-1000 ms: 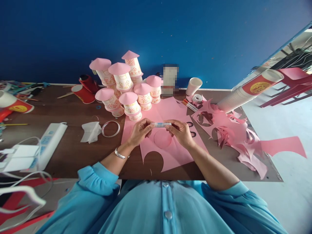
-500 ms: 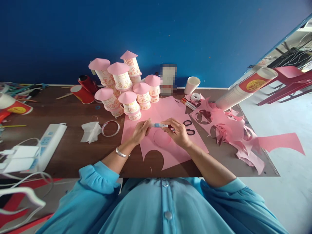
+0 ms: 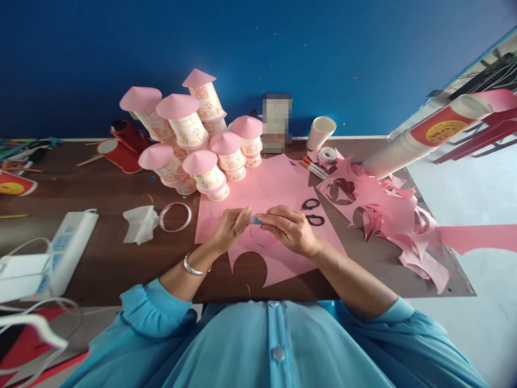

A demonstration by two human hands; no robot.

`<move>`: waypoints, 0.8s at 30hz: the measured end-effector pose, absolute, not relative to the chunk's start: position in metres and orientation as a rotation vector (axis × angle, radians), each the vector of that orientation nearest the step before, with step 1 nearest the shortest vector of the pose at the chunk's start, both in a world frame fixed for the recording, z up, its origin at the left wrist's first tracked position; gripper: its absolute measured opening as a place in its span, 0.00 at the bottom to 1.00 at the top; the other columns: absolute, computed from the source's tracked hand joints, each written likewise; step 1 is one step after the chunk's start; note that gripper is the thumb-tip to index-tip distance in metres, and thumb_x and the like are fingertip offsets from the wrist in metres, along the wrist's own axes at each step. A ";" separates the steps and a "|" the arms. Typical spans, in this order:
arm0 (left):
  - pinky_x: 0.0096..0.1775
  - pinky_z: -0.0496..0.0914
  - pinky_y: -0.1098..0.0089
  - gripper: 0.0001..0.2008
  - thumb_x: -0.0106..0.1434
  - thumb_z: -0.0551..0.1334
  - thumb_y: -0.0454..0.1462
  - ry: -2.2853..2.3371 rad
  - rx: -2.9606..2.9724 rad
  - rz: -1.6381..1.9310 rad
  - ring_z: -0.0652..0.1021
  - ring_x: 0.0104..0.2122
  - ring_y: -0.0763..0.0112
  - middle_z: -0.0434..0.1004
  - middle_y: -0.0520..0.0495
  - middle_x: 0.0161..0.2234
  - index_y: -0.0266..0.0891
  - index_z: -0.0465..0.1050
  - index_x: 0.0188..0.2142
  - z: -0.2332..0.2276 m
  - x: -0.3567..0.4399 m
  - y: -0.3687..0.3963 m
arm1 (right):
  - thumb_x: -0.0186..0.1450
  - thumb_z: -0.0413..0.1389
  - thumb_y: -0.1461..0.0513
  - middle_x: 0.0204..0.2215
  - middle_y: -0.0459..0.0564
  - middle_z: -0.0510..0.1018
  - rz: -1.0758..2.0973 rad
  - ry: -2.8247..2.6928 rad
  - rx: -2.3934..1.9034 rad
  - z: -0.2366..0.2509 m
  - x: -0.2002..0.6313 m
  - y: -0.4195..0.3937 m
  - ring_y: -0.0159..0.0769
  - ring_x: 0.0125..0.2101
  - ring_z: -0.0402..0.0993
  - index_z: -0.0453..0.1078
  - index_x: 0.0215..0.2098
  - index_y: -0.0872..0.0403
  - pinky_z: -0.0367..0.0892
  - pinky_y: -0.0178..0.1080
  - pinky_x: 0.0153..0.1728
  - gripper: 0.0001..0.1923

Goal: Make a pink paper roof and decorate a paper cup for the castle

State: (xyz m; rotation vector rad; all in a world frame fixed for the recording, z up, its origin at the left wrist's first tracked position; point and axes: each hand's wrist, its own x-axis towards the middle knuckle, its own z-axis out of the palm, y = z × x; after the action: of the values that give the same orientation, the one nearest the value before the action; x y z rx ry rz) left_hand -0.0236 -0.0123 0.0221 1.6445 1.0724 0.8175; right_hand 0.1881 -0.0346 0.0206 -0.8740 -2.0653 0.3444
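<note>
A small glue stick (image 3: 254, 220) with a blue label lies crosswise between my two hands, largely covered by fingers. My left hand (image 3: 230, 230) is closed on its left end. My right hand (image 3: 290, 230) wraps its fingers over the right end. Below them a pink paper circle (image 3: 264, 237) rests on a large pink sheet (image 3: 283, 175), which has a round piece cut from its near edge. Just right of my right hand show the black handles of scissors (image 3: 313, 220); their blades are hidden.
Several paper-cup towers (image 3: 177, 121) with pink cone roofs stand behind left. Tape (image 3: 175, 217) and crumpled white paper (image 3: 140, 223) lie left, beyond them a power strip (image 3: 67, 250). Pink scraps (image 3: 388, 205), markers (image 3: 314, 168) and a leaning cup stack (image 3: 424, 137) are right.
My right hand has slid left along the glue stick and now covers most of its label. Both hands sit slightly lower. The view has shifted a little.
</note>
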 end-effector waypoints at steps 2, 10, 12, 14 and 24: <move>0.22 0.50 0.66 0.33 0.70 0.54 0.62 1.060 1.520 0.768 0.56 0.18 0.74 0.52 0.54 0.16 0.43 0.55 0.19 0.024 -0.025 -0.012 | 0.75 0.55 0.64 0.40 0.52 0.84 0.163 -2.205 -0.844 0.024 0.197 -0.037 0.36 0.37 0.81 0.78 0.56 0.47 0.77 0.38 0.38 0.15; 0.19 0.49 0.72 0.31 0.72 0.51 0.61 1.109 1.395 0.839 0.52 0.16 0.78 0.47 0.58 0.18 0.44 0.51 0.21 0.028 -0.044 0.008 | 0.72 0.62 0.55 0.37 0.51 0.82 0.278 -1.645 -1.171 0.047 0.233 -0.040 0.39 0.33 0.79 0.80 0.47 0.45 0.79 0.44 0.36 0.08; 0.24 0.59 0.72 0.28 0.73 0.54 0.58 1.108 1.740 0.827 0.62 0.20 0.76 0.60 0.54 0.21 0.41 0.61 0.24 0.025 -0.039 0.006 | 0.69 0.63 0.49 0.31 0.47 0.80 0.624 -1.413 -1.207 0.044 0.229 -0.034 0.35 0.26 0.76 0.78 0.47 0.48 0.77 0.40 0.29 0.14; 0.30 0.65 0.71 0.20 0.73 0.59 0.53 1.096 2.104 0.793 0.71 0.27 0.73 0.71 0.50 0.30 0.40 0.71 0.33 0.020 -0.033 0.002 | 0.68 0.64 0.47 0.27 0.43 0.77 0.893 -1.238 -1.157 0.038 0.224 -0.028 0.30 0.22 0.72 0.76 0.45 0.50 0.73 0.36 0.25 0.17; 0.31 0.64 0.67 0.08 0.71 0.64 0.40 1.471 2.589 0.237 0.77 0.35 0.62 0.76 0.41 0.42 0.39 0.77 0.45 0.032 -0.022 0.019 | 0.63 0.70 0.49 0.25 0.42 0.77 1.205 -0.991 -1.050 0.030 0.219 -0.019 0.26 0.22 0.69 0.77 0.43 0.52 0.71 0.33 0.25 0.19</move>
State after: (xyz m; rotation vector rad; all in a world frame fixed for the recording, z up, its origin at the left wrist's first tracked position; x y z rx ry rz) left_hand -0.0219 0.0194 0.0321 2.5894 1.4710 0.2366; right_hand 0.2195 -0.0195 0.0297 -1.0498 -0.9907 1.2045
